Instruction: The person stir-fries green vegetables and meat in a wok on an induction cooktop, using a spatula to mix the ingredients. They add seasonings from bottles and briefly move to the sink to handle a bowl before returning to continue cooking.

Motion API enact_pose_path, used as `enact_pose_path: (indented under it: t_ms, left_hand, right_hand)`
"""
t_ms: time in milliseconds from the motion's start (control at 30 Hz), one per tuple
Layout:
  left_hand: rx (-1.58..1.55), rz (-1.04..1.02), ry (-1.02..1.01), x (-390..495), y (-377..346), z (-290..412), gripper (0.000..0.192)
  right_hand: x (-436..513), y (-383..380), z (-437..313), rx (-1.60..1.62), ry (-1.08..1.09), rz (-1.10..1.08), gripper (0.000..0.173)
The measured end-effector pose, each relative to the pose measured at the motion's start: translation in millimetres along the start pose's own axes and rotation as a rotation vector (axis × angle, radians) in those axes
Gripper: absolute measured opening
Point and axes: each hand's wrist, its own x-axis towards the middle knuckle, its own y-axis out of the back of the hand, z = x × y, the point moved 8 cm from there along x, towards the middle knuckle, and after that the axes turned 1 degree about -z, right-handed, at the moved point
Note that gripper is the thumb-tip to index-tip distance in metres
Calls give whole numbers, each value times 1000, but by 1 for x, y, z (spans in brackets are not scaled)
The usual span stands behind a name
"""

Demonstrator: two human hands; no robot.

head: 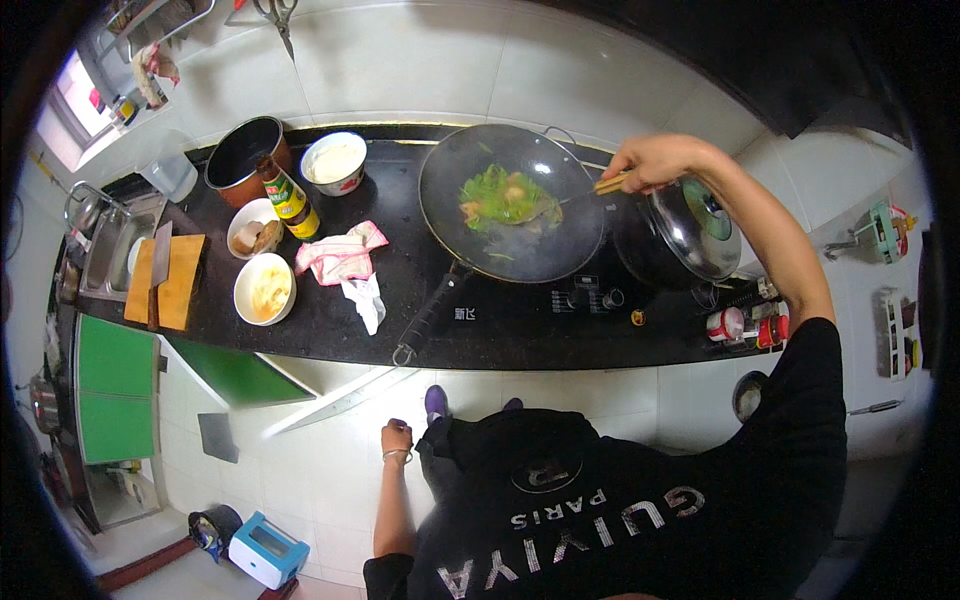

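Note:
My right hand [654,163] grips the yellowish handle of a metal spatula [581,195] at the right rim of a dark wok [517,251]. The spatula's far end reaches into leafy green vegetables [499,196] mixed with paler pieces, with haze around them. The wok sits on a black cooktop, its wrapped long handle [431,311] pointing toward my body. My left hand [397,435] hangs low by my side, a bracelet on its wrist; its fingers are curled and nothing shows in them.
Right of the wok stands a dark pot with a glass lid [694,217]. Left lie a cloth [341,255], a sauce bottle [289,199], several bowls, including a white bowl [266,311], and a cleaver [160,262] on a cutting board [184,281]. A green cabinet door [232,371] hangs open below.

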Motion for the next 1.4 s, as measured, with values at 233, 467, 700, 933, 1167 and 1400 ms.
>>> enact_pose_path:
  t_ms: [233,467,700,933,1167,1400]
  left_hand:
    - [74,16,-24,-4,2,-2,14]
    - [-9,-6,30,4,-3,-10,14]
    - [50,-18,46,-7,-2,-3,16]
    - [23,4,-70,-1,0,15,15]
    - [50,25,83,-6,2,-23,15]
    - [53,-4,34,5,2,-37,16]
  right_hand:
    - [-7,1,-9,-549,-38,38,30]
    - [-4,12,-11,-468,193,368,35]
    - [-4,-37,9,116,-48,-249,36]
    - [42,-44,20,894,-71,134,34]
    - [6,-11,48,923,-89,234,31]
    - [28,-83,48,816,-25,175,31]
